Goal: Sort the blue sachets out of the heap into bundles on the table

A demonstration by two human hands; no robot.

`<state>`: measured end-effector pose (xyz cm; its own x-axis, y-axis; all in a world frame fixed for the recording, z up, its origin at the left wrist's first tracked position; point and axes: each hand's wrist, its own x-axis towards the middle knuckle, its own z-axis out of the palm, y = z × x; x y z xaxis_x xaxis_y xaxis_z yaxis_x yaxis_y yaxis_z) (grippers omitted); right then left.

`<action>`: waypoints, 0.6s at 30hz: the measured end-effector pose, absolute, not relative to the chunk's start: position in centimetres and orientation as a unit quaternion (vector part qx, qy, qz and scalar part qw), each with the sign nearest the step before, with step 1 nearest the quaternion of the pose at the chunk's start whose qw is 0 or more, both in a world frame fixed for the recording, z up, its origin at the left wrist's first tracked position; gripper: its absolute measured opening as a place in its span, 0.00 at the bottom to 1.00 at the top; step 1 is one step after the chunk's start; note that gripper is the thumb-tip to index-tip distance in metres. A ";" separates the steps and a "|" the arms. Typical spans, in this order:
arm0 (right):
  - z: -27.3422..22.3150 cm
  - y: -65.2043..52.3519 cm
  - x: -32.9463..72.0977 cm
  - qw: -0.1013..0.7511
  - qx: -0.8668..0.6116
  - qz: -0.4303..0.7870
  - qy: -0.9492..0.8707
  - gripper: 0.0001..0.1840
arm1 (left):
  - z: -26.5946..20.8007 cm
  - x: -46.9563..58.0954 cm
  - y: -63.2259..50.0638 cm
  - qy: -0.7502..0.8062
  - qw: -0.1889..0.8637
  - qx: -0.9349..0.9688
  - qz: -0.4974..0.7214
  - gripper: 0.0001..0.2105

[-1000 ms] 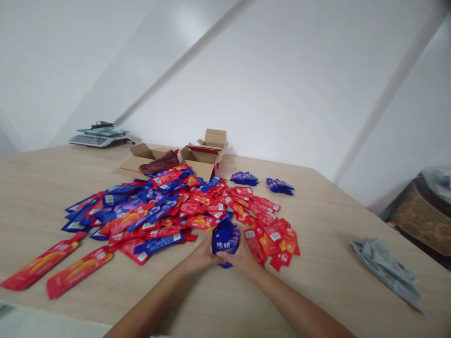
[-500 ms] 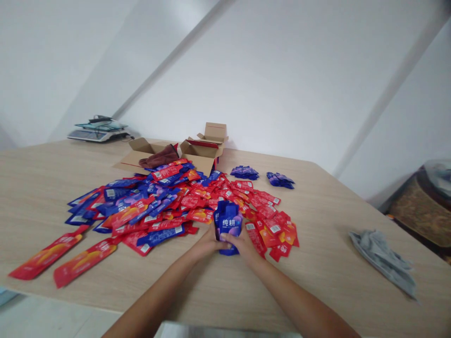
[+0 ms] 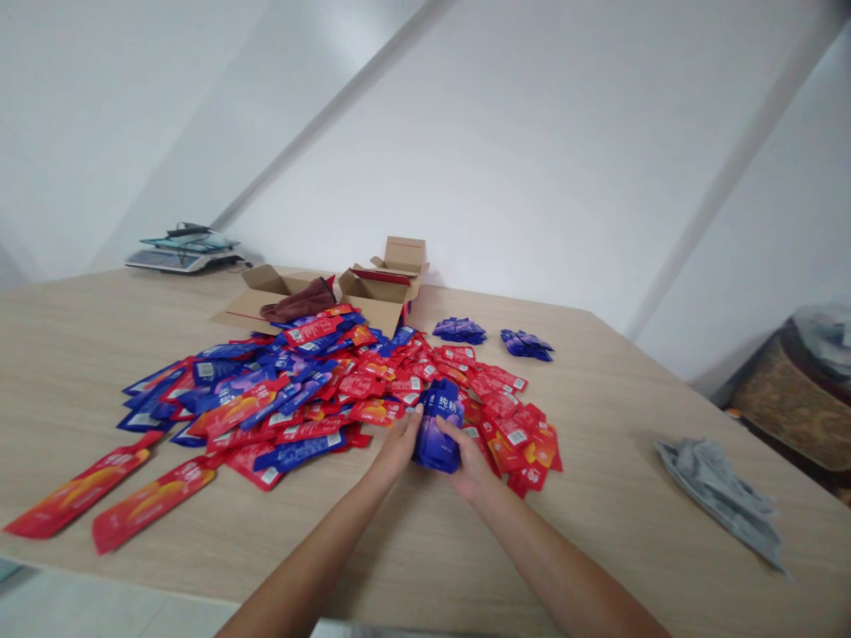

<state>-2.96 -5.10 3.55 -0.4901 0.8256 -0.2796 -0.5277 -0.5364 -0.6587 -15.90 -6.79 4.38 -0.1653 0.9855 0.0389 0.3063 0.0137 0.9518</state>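
Note:
A small stack of blue sachets (image 3: 439,434) is between my two hands, just above the table near the front of the pile. My left hand (image 3: 400,441) grips its left side, and my right hand (image 3: 471,462) is closed on its right side with the thumb across the front. White characters and a purple pattern mark the top sachet; how many lie beneath is hidden. Behind and left of my hands spreads a heap of mixed blue and red sachets (image 3: 312,381). Loose red sachets (image 3: 519,434) lie right beside my right hand.
Two small blue sachet stacks (image 3: 460,330) (image 3: 526,344) sit farther back. Open cardboard boxes (image 3: 372,312) stand behind the heap, a brown cloth (image 3: 299,301) on one. Two red sachets (image 3: 152,503) lie front left. A scale (image 3: 183,260) is back left, a grey cloth (image 3: 722,496) right.
The blue sachets have turned and tilted between my hands and are squared closer together. My left hand has shifted to the stack's side edge. The view has moved slightly.

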 end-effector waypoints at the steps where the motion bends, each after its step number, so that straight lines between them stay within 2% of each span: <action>1: 3.7 -5.2 -2.9 0.403 -0.297 0.827 -0.257 0.21 | 4.5 -15.9 -6.8 0.625 0.347 0.537 0.447 0.30; 5: 4.1 -5.4 -2.4 0.376 -0.313 0.829 -0.271 0.20 | 6.0 -15.6 -7.0 0.661 0.292 0.553 0.414 0.29; 13: 4.5 -6.1 -1.6 0.362 -0.290 0.850 -0.251 0.16 | 7.5 -14.3 -8.0 0.615 0.373 0.518 0.464 0.28; 18: 4.9 -6.4 -0.8 0.341 -0.255 0.875 -0.232 0.21 | 7.7 -14.2 -7.4 0.577 0.411 0.524 0.473 0.30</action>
